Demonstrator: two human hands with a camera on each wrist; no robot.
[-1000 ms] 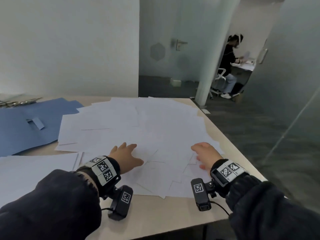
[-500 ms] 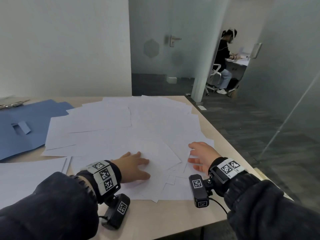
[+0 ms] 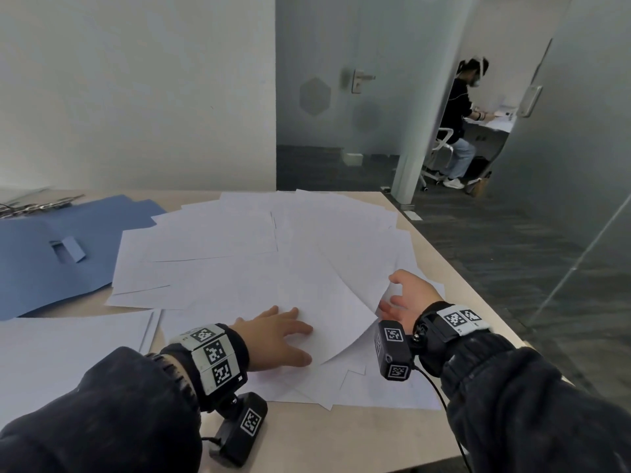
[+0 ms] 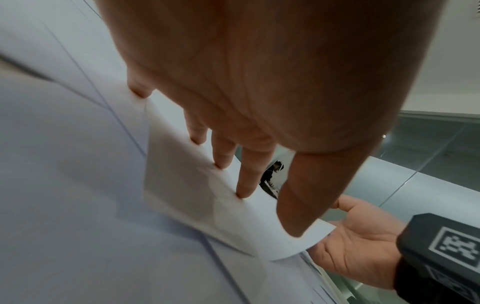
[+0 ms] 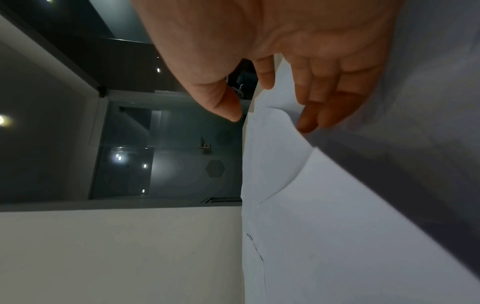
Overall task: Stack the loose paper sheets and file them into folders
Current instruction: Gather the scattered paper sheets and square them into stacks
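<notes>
- Beige rectangular table [image 3: 341,435] carries spread loose white paper sheets [image 3: 239,261]; flat blue card folders [image 3: 51,268] lie far-left.
- Left hand [image 3: 276,339] presses sheets, fingers straight.
- Right hand [image 3: 408,297], fingers relaxed, lifts one sheet's edge.

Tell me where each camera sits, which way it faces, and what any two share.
Head: above the table, facing forward and down; both forearms, left hand, right hand.
Left wrist: under the wrist, along the fingers pressing the lifted sheet.
Right wrist: rolled sideways, along the fingers under that sheet.
Shared: the sheet, in all three views.
</notes>
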